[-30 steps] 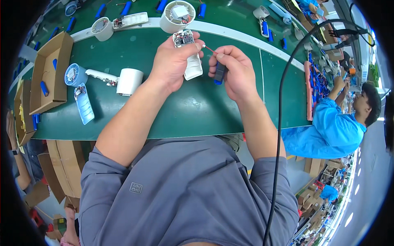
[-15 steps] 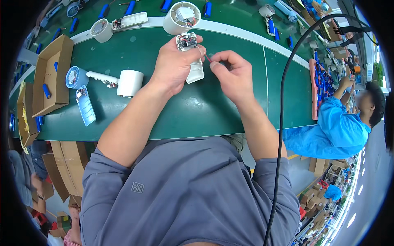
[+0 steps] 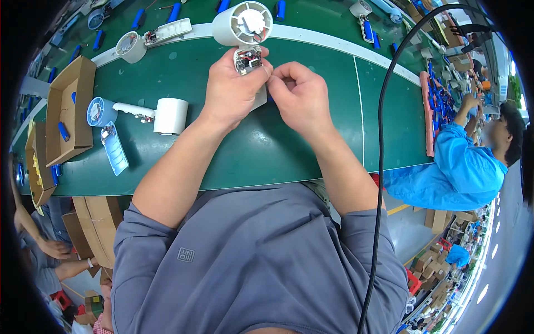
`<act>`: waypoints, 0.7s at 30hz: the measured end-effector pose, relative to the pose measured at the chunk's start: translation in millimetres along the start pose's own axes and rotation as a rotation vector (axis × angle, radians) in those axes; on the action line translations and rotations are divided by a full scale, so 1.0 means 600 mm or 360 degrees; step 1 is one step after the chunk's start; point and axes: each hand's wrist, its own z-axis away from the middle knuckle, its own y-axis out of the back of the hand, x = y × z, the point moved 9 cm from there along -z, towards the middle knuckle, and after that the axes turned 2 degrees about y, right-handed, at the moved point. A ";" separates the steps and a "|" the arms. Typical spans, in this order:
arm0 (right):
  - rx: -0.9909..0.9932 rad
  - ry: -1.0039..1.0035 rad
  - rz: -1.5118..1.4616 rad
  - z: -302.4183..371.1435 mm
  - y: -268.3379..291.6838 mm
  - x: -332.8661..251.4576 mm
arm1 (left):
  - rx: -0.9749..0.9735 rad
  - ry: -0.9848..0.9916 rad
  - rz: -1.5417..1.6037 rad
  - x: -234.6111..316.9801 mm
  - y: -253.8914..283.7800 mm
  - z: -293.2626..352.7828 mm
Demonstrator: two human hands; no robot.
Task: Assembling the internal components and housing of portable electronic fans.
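Note:
My left hand (image 3: pixel 229 92) is closed around the handle of a white handheld fan (image 3: pixel 223 26), whose round head points away from me. The handle is open and bares a small circuit board (image 3: pixel 248 59) with wires. My right hand (image 3: pixel 302 96) is pinched beside the handle, fingertips close to my left thumb. Half a second ago a red wire showed in this pinch; now the fingers hide it. The white lower handle (image 3: pixel 260 98) shows partly between my hands, and a bit of blue peeks out below the right fingers.
Left on the green table (image 3: pixel 233 161) lie a white fan (image 3: pixel 171 116), a blue fan (image 3: pixel 102 111) and an open blue handle shell (image 3: pixel 114 147). Cardboard trays (image 3: pixel 69 108) stand beyond them. A black cable (image 3: pixel 381 139) hangs at right, near a co-worker in blue (image 3: pixel 464 161).
My right hand has moved left and closer to the handle, and the red wire has gone out of sight. The fan has tilted a little, its head shifting slightly left.

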 end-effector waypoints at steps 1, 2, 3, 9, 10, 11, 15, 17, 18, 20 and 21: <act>0.0053 0.0107 -0.0027 0.001 0.000 -0.002 | -0.0004 0.0001 -0.0002 -0.001 0.000 0.000; 0.0057 0.0106 -0.0028 0.001 -0.003 0.001 | 0.0031 0.0012 -0.0006 -0.005 0.003 0.000; 0.0083 0.0130 -0.0036 0.001 -0.002 0.002 | 0.0065 0.0024 -0.0009 -0.007 0.006 -0.001; 0.0116 0.0037 -0.0231 0.007 -0.009 0.005 | 0.0131 0.0069 0.0011 -0.006 0.010 0.002; 0.0089 -0.0032 -0.0327 0.007 -0.012 0.007 | 0.0129 0.0070 0.0010 -0.006 0.011 0.002; 0.0091 -0.0032 -0.0327 0.006 -0.012 0.006 | 0.0127 0.0084 0.0025 -0.007 0.011 0.002; 0.0033 -0.0082 -0.0491 0.006 -0.010 0.003 | 0.0130 0.0084 0.0097 -0.006 0.011 0.000; -0.0001 -0.0066 -0.0512 0.012 -0.004 -0.005 | 0.0143 0.0099 0.0147 0.006 0.015 -0.003; -0.0046 -0.0056 -0.0540 0.017 -0.001 -0.012 | 0.0156 0.0114 0.0197 0.008 0.018 -0.005; -0.0102 -0.0051 -0.0567 0.032 0.008 -0.027 | 0.0185 0.0099 0.0192 0.008 0.026 -0.012; -0.0201 -0.0074 -0.0593 0.041 0.005 -0.035 | 0.0127 0.0038 0.0421 0.012 0.023 -0.017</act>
